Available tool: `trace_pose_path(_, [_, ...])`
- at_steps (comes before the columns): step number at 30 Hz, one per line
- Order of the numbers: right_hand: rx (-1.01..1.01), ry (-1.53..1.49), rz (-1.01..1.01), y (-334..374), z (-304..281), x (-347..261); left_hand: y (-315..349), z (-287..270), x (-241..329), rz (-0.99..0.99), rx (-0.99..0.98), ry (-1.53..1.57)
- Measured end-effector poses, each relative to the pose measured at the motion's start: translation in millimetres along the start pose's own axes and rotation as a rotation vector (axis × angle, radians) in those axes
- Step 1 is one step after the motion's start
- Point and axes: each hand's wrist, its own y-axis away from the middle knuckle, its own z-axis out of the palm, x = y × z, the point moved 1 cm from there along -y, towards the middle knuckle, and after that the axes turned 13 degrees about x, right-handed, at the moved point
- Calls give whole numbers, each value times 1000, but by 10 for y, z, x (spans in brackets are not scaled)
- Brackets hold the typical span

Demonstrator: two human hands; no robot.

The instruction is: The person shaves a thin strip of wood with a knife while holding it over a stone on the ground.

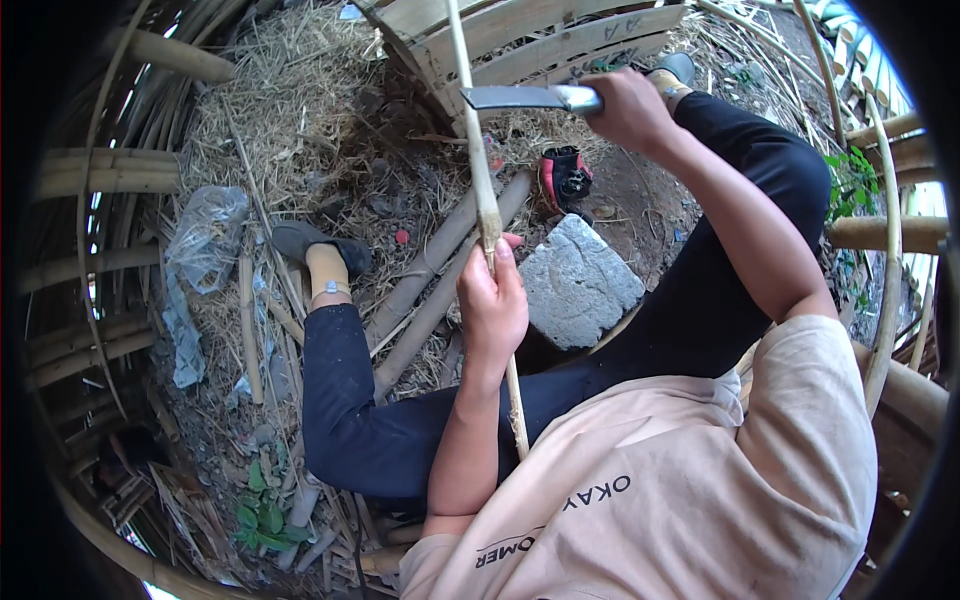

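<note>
My left hand (492, 305) is wrapped around a long thin bamboo stick (479, 170) that runs from the top of the view down past my lap. My right hand (630, 108) grips the handle of a cleaver-like knife (520, 97). Its flat dark blade lies across the stick, well above my left hand. I am seated, with both legs in dark trousers spread to either side of the stick.
A grey stone block (578, 282) lies between my legs. Two thick bamboo poles (440, 270) rest on the straw-covered ground. A wooden pallet (540, 40) stands at the back, a red-and-black object (565, 178) near it. Crumpled plastic (205, 235) lies left. Curved bamboo strips ring the scene.
</note>
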Motion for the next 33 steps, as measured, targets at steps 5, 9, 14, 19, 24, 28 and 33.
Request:
trace_pose_path(5, [-236,-78,-117,227,37,-536,-29,63,-231,35,-64,9])
trace_pose_path(9, [-307,-60,-114,314,154,-473,16,123,-119,-74,-101,108])
trace_pose_path(14, [-229,-26,-24,319,260,-385,33,85,-93,-120,-126,125])
trace_pose_path(19, [-157,26,-40,244,285,-207,27,98,-103,-82,-104,72])
trace_pose_path(24, [7,221,117,-119,-109,159,60,42,-139,-112,-112,94])
trace_pose_path(28, [-107,-93,140,74,-57,-85,-26,103,-97,-180,-124,193])
trace_pose_path(33, [-343,-59,-90,247,135,-431,-10,88,-103,-165,-133,197])
